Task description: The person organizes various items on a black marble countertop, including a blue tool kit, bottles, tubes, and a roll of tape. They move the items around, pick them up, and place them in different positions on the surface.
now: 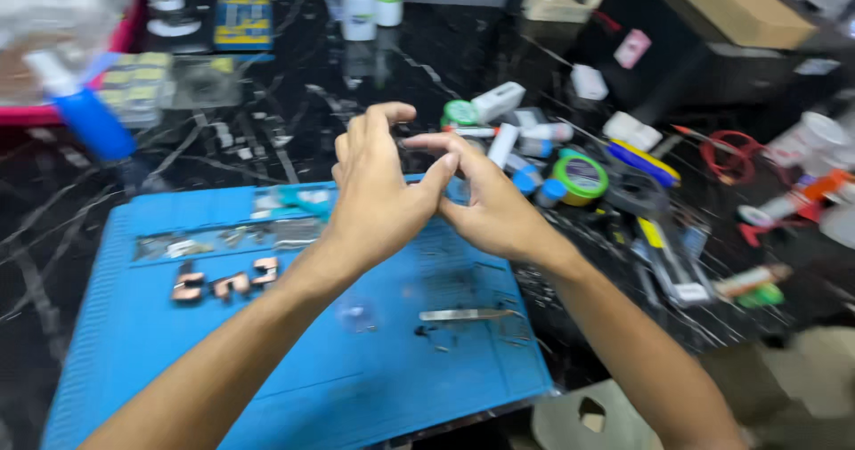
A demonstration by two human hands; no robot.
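My left hand [374, 187] and my right hand [485, 196] meet above the far edge of a blue work mat [178, 343]. Their fingertips touch each other and pinch together near the thumbs. I cannot tell whether something tiny sits between the fingers; nothing shows there. On the mat lie metal tweezers [465, 314] near my right forearm and three small copper-coloured parts [224, 281] to the left. A strip of small metal pieces [223, 241] lies above them.
The black marbled bench holds a cluster of small tubes and bottles [517, 134], a green-rimmed roll of tape [580, 177], a blue-handled bottle [85, 116] at left, red wire [726, 156] at right, and white bottles [361, 5] at the back.
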